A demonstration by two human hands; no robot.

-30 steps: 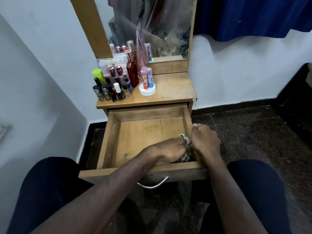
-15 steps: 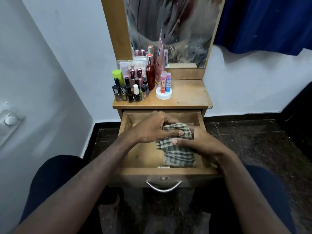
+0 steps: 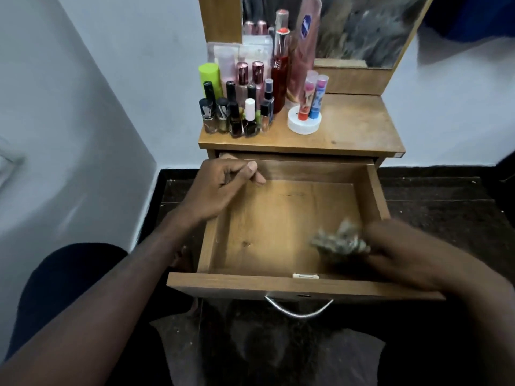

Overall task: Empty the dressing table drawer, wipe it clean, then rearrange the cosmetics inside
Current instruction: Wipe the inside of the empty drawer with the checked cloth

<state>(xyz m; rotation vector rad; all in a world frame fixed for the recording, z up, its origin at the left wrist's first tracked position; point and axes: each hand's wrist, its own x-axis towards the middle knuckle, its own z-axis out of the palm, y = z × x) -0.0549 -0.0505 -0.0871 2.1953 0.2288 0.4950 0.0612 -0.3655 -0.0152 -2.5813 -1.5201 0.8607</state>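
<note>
The wiping step appears to be in hand: a bunched checked cloth point(image 3: 338, 242) is gripped by the blurred right hand point(image 3: 404, 254) inside the emptied drawer point(image 3: 373, 190). The left hand point(image 3: 223, 185) is held loosely curled with nothing in it. Next, the nail polish bottles point(image 3: 234, 118) would need returning.

A home, by every sign a bedroom corner. Small wooden dressing table point(image 3: 351, 129) pushed against plain white walls, with a framed mirror point(image 3: 362, 29) standing on its back edge. Up beyond the left hand point(image 3: 220, 188), a crowd of cosmetics point(image 3: 239, 107): nail-polish bottles, perfume bottles, a pink tube, two lip balms upright on a white jar. Pulled-out drawer point(image 3: 278, 285) of bare wood with a metal handle, the right hand point(image 3: 401, 252) gripping a checked cloth point(image 3: 338, 240) inside it near the front right corner. Dark speckled stone floor and black skirting off to either side; blue curtain at upper right.
</note>
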